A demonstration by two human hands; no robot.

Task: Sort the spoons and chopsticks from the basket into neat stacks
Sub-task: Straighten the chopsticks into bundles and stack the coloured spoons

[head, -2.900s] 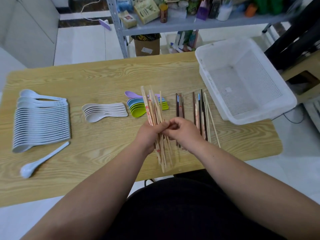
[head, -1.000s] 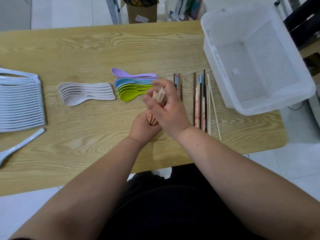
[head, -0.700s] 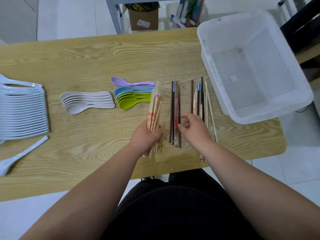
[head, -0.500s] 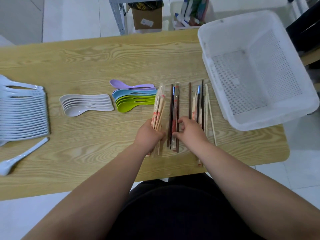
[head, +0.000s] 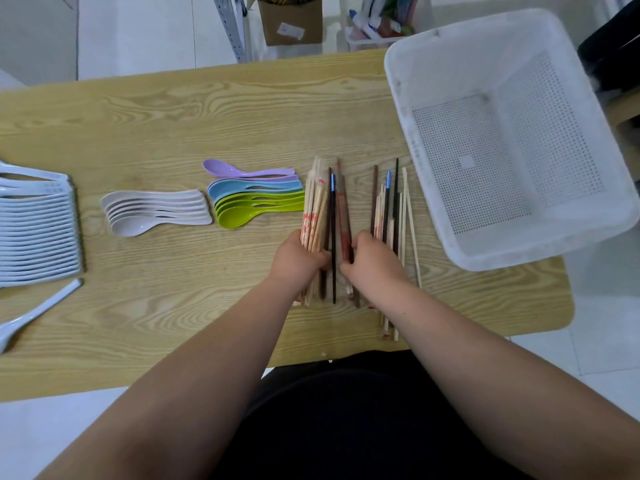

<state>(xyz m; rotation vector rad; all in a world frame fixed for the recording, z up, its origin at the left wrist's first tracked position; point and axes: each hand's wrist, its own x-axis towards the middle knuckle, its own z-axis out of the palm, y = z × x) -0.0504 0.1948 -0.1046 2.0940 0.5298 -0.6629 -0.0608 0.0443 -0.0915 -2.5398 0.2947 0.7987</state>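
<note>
The left hand (head: 296,261) has its fingers (head: 320,260) clamped round the near half of a bundle of pale chopsticks (head: 313,209), which rests on the worktop (head: 242,116) pointing to 12 o'clock. Just at its 3 o'clock, the right hand (head: 374,263) curls its fingers (head: 358,239) onto the dark chopsticks (head: 343,209), which touch that bundle. Loose chopsticks (head: 389,209) lie at the right hand's 1 o'clock, coloured spoons (head: 256,202) at the left hand's 11 o'clock, and the basket (head: 554,237) at 2 o'clock.
</note>
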